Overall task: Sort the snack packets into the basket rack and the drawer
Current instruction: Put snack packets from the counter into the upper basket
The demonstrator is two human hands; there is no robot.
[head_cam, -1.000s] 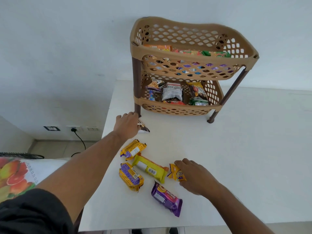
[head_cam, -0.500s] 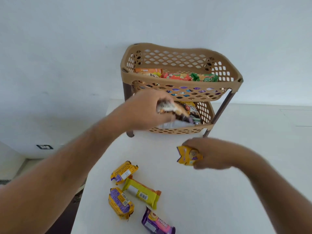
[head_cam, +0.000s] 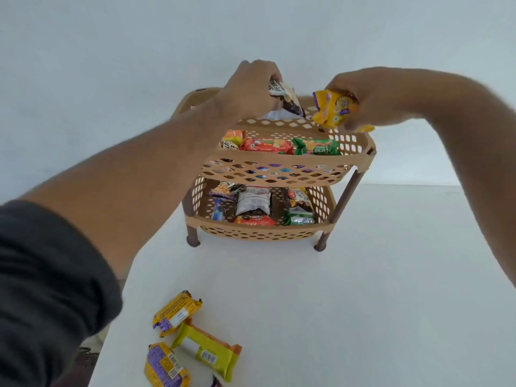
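A tan two-tier basket rack (head_cam: 282, 158) stands on the white table. Both tiers hold several snack packets. My left hand (head_cam: 248, 88) is shut on a dark brown and white packet (head_cam: 287, 100) above the top tier's back edge. My right hand (head_cam: 371, 99) grips a small yellow packet (head_cam: 333, 108) over the top tier's right rear corner. Three yellow packets (head_cam: 205, 349) lie on the table near the front left edge, and a purple packet (head_cam: 215, 382) peeks in at the bottom edge. No drawer is in view.
The white table (head_cam: 363, 303) reaches to the right and front of the rack. Its left edge runs close to the loose packets. A plain white wall rises behind the rack.
Both hands have risen from in front of the rack to above its top tier, each carrying its packet. The view has tilted down and closer.
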